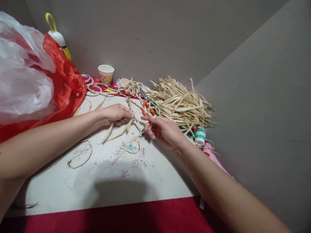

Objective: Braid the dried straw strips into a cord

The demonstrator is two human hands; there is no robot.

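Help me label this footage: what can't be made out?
All in the head view:
Bottle: lower part hidden by red plastic bag.
Straw strands in left hand: pinched part covered by fingers.
Pink item: partly hidden by right forearm.
Paper cup print: too small to read.

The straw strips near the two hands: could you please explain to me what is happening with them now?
A person's left hand pinches pale, dry strips above a white board. The right hand is close beside it, fingers bent; whether it grips a strip is unclear. Just beyond the right hand lie scissors with orange handles, next to a large bundle of similar strips.
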